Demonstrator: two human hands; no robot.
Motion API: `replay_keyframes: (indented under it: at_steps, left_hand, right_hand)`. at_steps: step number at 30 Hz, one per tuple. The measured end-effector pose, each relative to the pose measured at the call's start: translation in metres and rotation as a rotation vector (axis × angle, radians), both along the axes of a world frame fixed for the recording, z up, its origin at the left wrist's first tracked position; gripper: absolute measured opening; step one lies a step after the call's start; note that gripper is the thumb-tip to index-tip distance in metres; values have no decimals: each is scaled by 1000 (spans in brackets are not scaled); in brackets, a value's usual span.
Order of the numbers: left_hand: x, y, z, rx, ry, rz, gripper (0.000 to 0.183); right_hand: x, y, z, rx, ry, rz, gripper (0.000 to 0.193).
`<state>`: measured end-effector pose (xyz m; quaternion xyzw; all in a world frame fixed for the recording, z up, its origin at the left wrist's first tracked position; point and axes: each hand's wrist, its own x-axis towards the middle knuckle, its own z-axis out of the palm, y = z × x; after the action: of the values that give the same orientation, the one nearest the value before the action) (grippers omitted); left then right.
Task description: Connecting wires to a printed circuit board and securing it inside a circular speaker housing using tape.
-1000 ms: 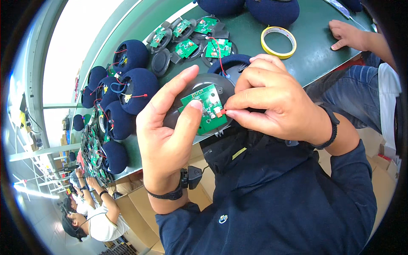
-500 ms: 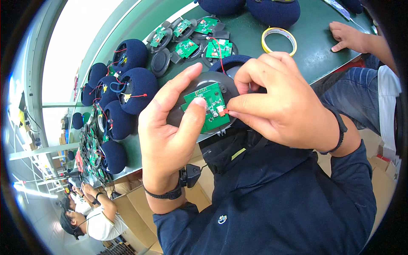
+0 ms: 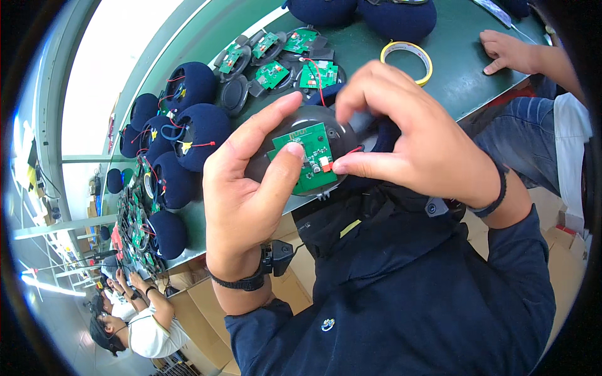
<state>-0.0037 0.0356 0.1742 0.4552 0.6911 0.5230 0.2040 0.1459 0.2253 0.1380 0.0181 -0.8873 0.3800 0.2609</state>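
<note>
My left hand [image 3: 241,188] grips a round black plate [image 3: 313,114] carrying a green circuit board [image 3: 318,139]; its thumb lies on the board and its fingers wrap the plate's far left edge. At the board's right side, a small red plug [image 3: 327,167] sits at a white socket, with a red wire leading right. My right hand [image 3: 426,144] has its thumb tip against that plug, while its curved fingers are lifted apart from the thumb, slightly blurred. Behind the plate, partly hidden by my right hand, is a dark blue padded round shell [image 3: 385,136].
Several plates with green boards [image 3: 271,75] lie at the far side of the green table [image 3: 461,78]. Dark blue round shells [image 3: 204,135] with red wires cluster at left. A yellow tape roll [image 3: 428,62] lies beyond my right hand. Another person's hand [image 3: 508,53] rests at right.
My right fingers have opened and lifted away from the thumb, which stays at the red plug. The left hand holds the plate almost unmoved.
</note>
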Motion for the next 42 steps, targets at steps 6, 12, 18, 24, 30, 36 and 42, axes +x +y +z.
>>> replay_keyframes:
  at_steps: [6,12,18,24,30,36,42]
  left_hand:
    - [5,4,-5,40,38,26,45]
    - [11,1,-9,13,52,46,44]
    - [9,-1,-6,-3,47,12,45]
    - [3,-2,-7,38,-213,49,48]
    - [11,-5,-21,143,-463,133,47]
    - [20,-4,-26,207,-386,136,49]
    - [40,-18,-27,135,-381,243,41]
  right_hand:
    - [-11,10,-5,-215,-22,86,62]
    - [-12,11,2,-183,-96,116,55]
    - [-11,11,2,-152,-131,117,51]
    - [-13,13,-10,-294,-72,192,53]
    - [-15,8,-15,-284,-17,152,49]
    - [-13,7,-13,-263,-19,126,48]
    - [-26,25,-20,-106,121,-104,33]
